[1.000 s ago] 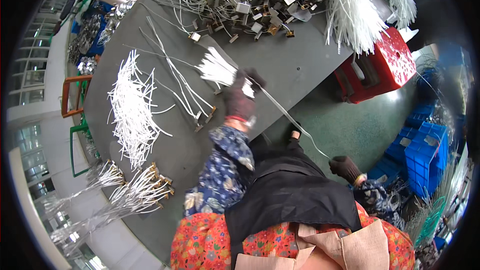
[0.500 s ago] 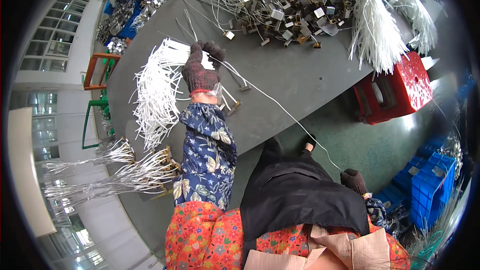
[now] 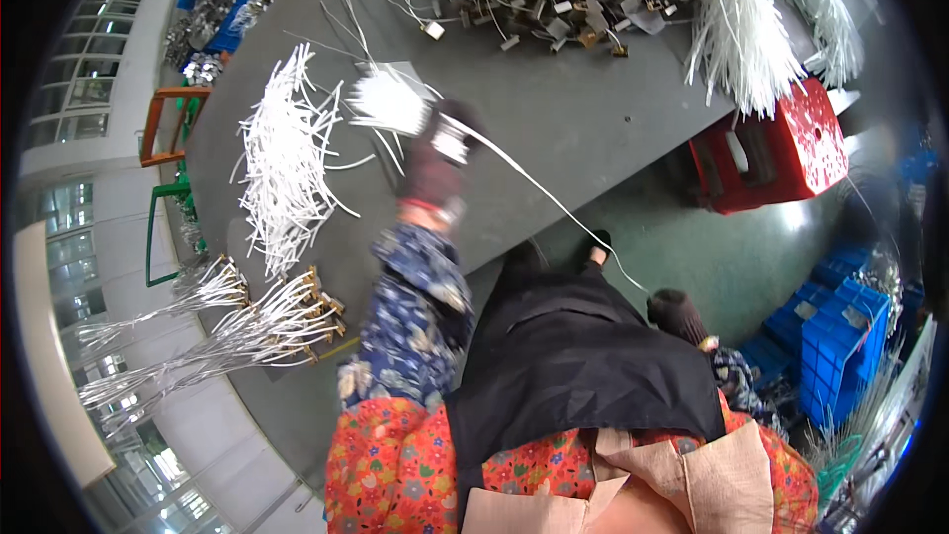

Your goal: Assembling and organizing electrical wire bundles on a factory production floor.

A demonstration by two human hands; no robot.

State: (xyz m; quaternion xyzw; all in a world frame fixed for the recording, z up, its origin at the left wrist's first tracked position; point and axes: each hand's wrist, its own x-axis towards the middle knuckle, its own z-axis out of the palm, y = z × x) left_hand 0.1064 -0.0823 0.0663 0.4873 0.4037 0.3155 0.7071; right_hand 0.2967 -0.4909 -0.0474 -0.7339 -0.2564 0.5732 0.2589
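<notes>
Gloved fingers (image 3: pixel 463 119) on the person's left hand (image 3: pixel 432 163) are closed around a bundle of short white strands (image 3: pixel 388 102), whose loose ends fan out over the grey table (image 3: pixel 554 109). From beside that grip a long white wire (image 3: pixel 554 200) runs past the table edge and sags down to the right hand (image 3: pixel 677 314). Those fingers are curled in tight, with the end of the wire pinched between them, well apart from the left hand and out over the floor (image 3: pixel 682 232). I can't tell from where I stand whether the left glove touches the tabletop.

Left of the bundle lies a heap of white strands (image 3: pixel 287 168), and nearer the person are wires with brassy ends (image 3: pixel 282 316). Across the table sits a pile of small metal boxes (image 3: pixel 593 0), with a thick white hank (image 3: pixel 741 30) beside it. Near the table's right edge is a red stool (image 3: pixel 816 133); blue crates (image 3: pixel 840 346) stand farther right.
</notes>
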